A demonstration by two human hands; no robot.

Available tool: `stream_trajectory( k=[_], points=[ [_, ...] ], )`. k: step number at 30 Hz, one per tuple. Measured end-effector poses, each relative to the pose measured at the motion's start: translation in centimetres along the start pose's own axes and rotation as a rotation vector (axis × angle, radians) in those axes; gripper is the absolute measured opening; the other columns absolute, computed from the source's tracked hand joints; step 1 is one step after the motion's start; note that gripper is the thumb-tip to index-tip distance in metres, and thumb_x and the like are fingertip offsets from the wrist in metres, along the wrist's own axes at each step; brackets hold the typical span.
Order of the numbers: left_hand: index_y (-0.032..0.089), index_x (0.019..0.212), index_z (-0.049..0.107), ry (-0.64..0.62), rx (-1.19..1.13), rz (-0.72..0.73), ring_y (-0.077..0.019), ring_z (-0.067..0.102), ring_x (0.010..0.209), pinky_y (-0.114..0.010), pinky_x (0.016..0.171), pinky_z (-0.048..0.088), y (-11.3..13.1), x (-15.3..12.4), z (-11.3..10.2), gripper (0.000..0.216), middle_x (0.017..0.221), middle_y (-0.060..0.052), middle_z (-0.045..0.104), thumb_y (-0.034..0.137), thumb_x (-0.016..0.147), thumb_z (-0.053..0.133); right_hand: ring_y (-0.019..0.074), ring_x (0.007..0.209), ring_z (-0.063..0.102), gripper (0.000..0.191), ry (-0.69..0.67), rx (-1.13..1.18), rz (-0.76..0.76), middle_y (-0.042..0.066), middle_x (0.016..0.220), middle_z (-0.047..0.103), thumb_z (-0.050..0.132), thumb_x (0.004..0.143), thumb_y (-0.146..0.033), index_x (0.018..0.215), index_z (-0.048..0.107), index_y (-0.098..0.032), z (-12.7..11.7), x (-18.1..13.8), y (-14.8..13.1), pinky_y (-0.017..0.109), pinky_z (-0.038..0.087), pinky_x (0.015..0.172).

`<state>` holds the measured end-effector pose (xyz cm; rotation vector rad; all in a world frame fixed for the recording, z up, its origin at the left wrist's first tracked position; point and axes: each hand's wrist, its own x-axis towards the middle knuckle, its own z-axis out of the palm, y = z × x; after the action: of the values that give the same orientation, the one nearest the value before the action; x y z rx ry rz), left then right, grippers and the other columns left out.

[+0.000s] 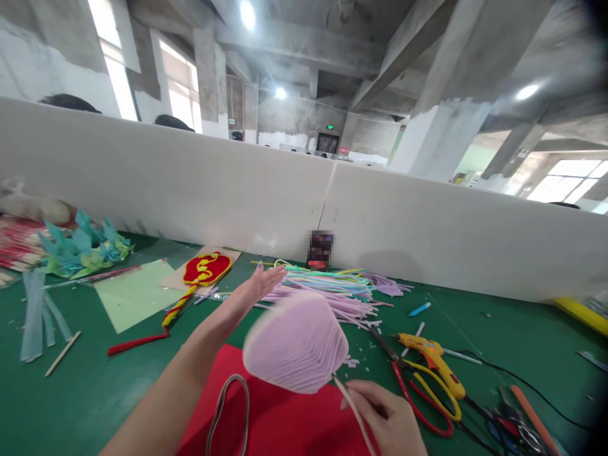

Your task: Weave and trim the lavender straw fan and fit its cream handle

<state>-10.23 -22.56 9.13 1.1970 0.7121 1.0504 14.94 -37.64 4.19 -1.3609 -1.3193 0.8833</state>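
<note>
My right hand is closed on the thin stick handle of a pink fan made of pipe cleaners, held up over a red sheet. My left hand reaches forward with fingers stretched out and open, just short of a heap of pink and pastel pipe cleaners on the green table. It holds nothing.
An orange glue gun, red-handled scissors and more tools lie at the right. A red and yellow knot ornament, a green sheet and teal paper flowers lie at the left. A white partition backs the table.
</note>
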Motion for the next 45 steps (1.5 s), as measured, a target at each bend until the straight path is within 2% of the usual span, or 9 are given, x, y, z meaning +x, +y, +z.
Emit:
stream_trajectory(
  k=[6, 11, 16, 21, 23, 28, 32, 37, 45],
  points=[
    [0.02, 0.117, 0.057, 0.063, 0.052, -0.008, -0.0243, 0.04, 0.124, -0.04, 0.106, 0.02, -0.4, 0.0, 1.1, 0.053, 0.13, -0.009, 0.051, 0.054, 0.084, 0.034, 0.0247, 0.078, 0.065, 0.035, 0.216, 0.043, 0.132, 0.009, 0.08, 0.072, 0.065, 0.066, -0.047, 0.081, 0.071, -0.017, -0.4, 0.5, 0.8, 0.028, 0.052, 0.068],
    [0.016, 0.107, 0.063, 0.066, 0.083, -0.027, -0.028, 0.045, 0.12, -0.043, 0.105, 0.023, -1.6, 0.5, 2.4, 0.047, 0.126, -0.012, 0.053, 0.05, 0.08, 0.047, 0.0115, 0.043, 0.05, 0.041, 0.363, 0.105, 0.148, 0.008, 0.08, 0.071, 0.062, 0.069, -0.05, 0.09, 0.068, -0.016, 0.4, 0.0, 0.5, 0.023, 0.043, 0.042],
    [0.015, 0.107, 0.063, 0.05, 0.18, -0.035, -0.0301, 0.042, 0.122, -0.047, 0.105, 0.021, -1.8, 0.4, 3.5, 0.041, 0.127, -0.012, 0.052, 0.042, 0.078, 0.052, 0.01, 0.038, 0.045, 0.043, 0.466, 0.122, 0.125, 0.005, 0.066, 0.068, 0.062, 0.068, -0.051, 0.09, 0.069, -0.015, 0.9, -0.2, 0.2, 0.022, 0.034, 0.034],
    [0.029, 0.122, 0.051, -0.207, 0.021, 0.035, -0.0277, 0.037, 0.126, -0.047, 0.104, 0.025, -2.2, -0.2, 5.6, 0.06, 0.134, -0.006, 0.046, 0.015, 0.066, 0.068, 0.0105, 0.04, 0.049, 0.039, 0.477, 0.127, 0.129, 0.007, 0.076, 0.071, 0.062, 0.07, -0.048, 0.09, 0.068, -0.016, 0.8, -0.3, 0.2, 0.021, 0.037, 0.036],
    [0.026, 0.124, 0.049, -0.297, -0.08, 0.014, -0.0282, 0.037, 0.125, -0.046, 0.102, 0.03, -2.5, -0.9, 6.9, 0.058, 0.135, -0.008, 0.045, 0.017, 0.07, 0.066, 0.01, 0.041, 0.05, 0.036, 0.427, 0.149, 0.12, 0.008, 0.084, 0.071, 0.062, 0.071, -0.046, 0.091, 0.068, -0.016, 0.9, -0.4, 0.2, 0.021, 0.042, 0.04],
    [0.015, 0.104, 0.061, 0.027, -0.337, -0.153, -0.0294, 0.054, 0.109, -0.044, 0.096, 0.041, -2.5, -1.8, 8.9, 0.031, 0.111, -0.011, 0.064, 0.027, 0.076, 0.062, 0.0171, 0.05, 0.061, 0.042, 0.002, 0.23, 0.165, 0.013, 0.088, 0.071, 0.064, 0.069, -0.048, 0.097, 0.066, -0.015, 1.4, -0.6, 0.5, 0.026, 0.048, 0.045],
    [0.013, 0.103, 0.061, 0.17, -0.465, -0.101, -0.0274, 0.057, 0.105, -0.042, 0.095, 0.043, -1.5, -1.4, 7.8, 0.029, 0.107, -0.01, 0.066, 0.021, 0.075, 0.062, 0.0226, 0.062, 0.067, 0.052, -0.246, 0.235, 0.267, 0.012, 0.081, 0.072, 0.057, 0.07, -0.058, 0.101, 0.065, -0.017, 2.1, -0.8, 0.8, 0.028, 0.051, 0.05],
    [0.012, 0.106, 0.06, 0.201, -0.526, -0.071, -0.0267, 0.058, 0.105, -0.041, 0.096, 0.044, -0.5, -1.1, 6.2, 0.03, 0.107, -0.01, 0.066, 0.017, 0.076, 0.059, 0.0229, 0.066, 0.068, 0.061, -0.328, 0.141, 0.287, 0.012, 0.079, 0.072, 0.046, 0.075, -0.063, 0.107, 0.063, -0.014, 2.5, -1.2, 1.1, 0.029, 0.052, 0.055],
    [0.011, 0.109, 0.06, 0.177, -0.571, -0.037, -0.0245, 0.063, 0.096, -0.039, 0.091, 0.047, -0.4, -1.3, 6.4, 0.034, 0.101, -0.012, 0.068, 0.012, 0.074, 0.061, 0.0227, 0.062, 0.066, 0.069, -0.313, 0.023, 0.297, 0.013, 0.077, 0.071, 0.038, 0.075, -0.069, 0.109, 0.061, -0.014, 3.0, -1.2, 2.3, 0.028, 0.049, 0.05]
  ],
)
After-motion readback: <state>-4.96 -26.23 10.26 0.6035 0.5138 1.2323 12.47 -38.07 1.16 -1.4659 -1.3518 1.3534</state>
